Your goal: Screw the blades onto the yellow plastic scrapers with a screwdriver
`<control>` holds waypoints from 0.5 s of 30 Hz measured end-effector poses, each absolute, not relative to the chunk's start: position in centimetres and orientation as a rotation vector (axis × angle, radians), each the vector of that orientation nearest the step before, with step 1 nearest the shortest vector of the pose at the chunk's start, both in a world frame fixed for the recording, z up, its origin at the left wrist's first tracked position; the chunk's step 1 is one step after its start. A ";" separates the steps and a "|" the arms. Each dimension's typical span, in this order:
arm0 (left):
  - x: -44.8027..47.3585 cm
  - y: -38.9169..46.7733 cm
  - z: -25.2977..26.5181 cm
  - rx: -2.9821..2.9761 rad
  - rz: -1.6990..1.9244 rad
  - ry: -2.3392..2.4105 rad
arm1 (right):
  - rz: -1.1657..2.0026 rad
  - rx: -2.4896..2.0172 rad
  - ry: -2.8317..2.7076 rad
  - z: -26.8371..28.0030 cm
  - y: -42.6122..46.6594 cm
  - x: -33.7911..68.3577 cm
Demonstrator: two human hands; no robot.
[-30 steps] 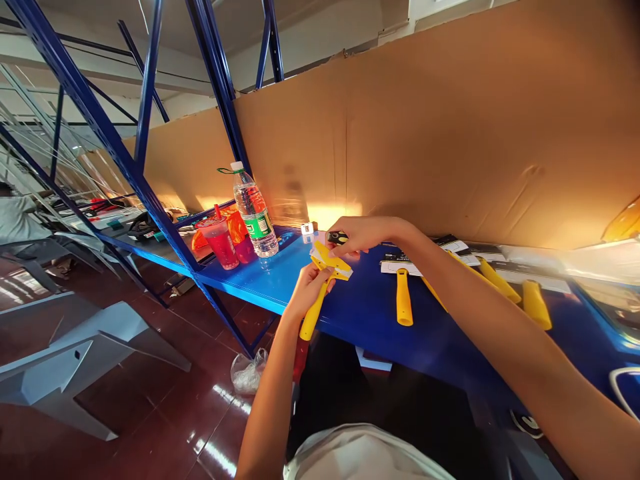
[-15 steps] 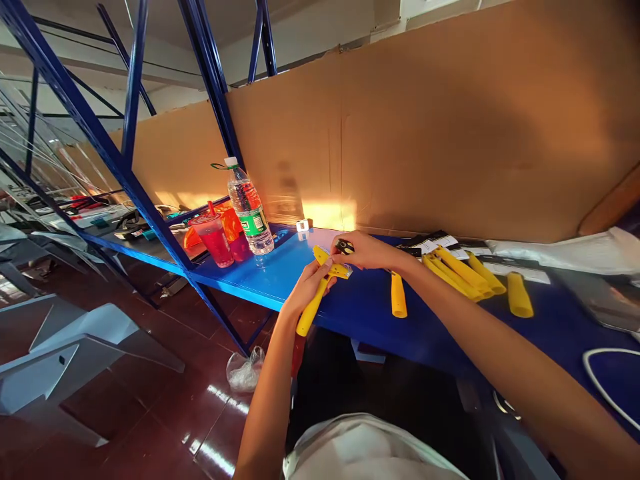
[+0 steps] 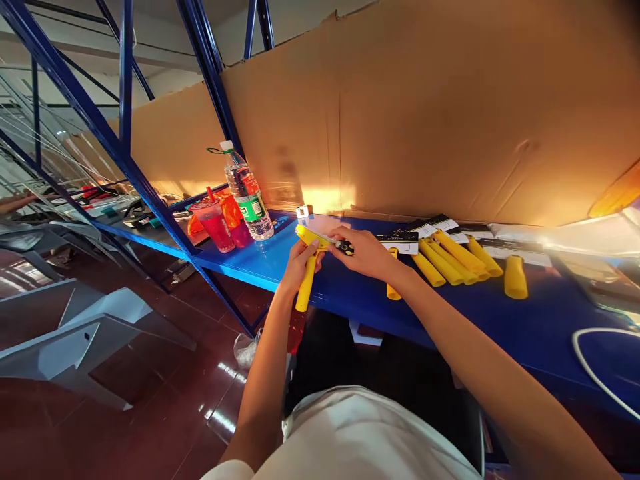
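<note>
My left hand (image 3: 296, 268) is closed round a yellow T-shaped scraper (image 3: 305, 292), its handle pointing down and its wide head at the top. Between the fingers of my right hand (image 3: 366, 252) is a utility knife (image 3: 344, 247) with a black and yellow body. Its thin blade points left and lies along the scraper's head; whether it touches cannot be made out. Both hands are close together above the front edge of the blue table (image 3: 235, 270). Another yellow handle (image 3: 393, 291) lies just right of them, partly covered by my right forearm.
Several yellow handles (image 3: 453, 261) with black-and-white cards (image 3: 400, 241) lie to the right, with a single yellow handle (image 3: 515, 277) beyond. A water bottle (image 3: 249, 197) and a red drink cup (image 3: 215, 223) stand at the left near a blue post. Cardboard (image 3: 425, 120) walls the back.
The scraper has turned in my left hand, its head now farther left. My right hand has shifted so the knife's blade lies along the head. The camera view has tilted slightly.
</note>
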State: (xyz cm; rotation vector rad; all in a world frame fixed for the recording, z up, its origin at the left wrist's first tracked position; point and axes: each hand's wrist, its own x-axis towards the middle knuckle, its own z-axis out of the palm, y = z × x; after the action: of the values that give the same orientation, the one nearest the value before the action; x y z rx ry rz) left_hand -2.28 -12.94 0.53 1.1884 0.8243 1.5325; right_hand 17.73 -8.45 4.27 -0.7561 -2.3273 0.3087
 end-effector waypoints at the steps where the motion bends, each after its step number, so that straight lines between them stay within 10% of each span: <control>1: -2.3 -12.9 0.6 1.185 1.536 0.846 | 0.313 -0.750 -2.315 4.3 -8.5 17.6; 15: -2.3 -13.0 0.6 1.177 1.648 0.809 | 0.052 -0.645 -2.366 2.4 -8.6 16.8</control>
State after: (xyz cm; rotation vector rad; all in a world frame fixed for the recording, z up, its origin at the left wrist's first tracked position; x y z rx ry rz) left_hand -2.31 -12.99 0.64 1.1766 0.8094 1.6476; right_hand 16.79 -8.60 2.39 -0.6452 -2.3663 0.0523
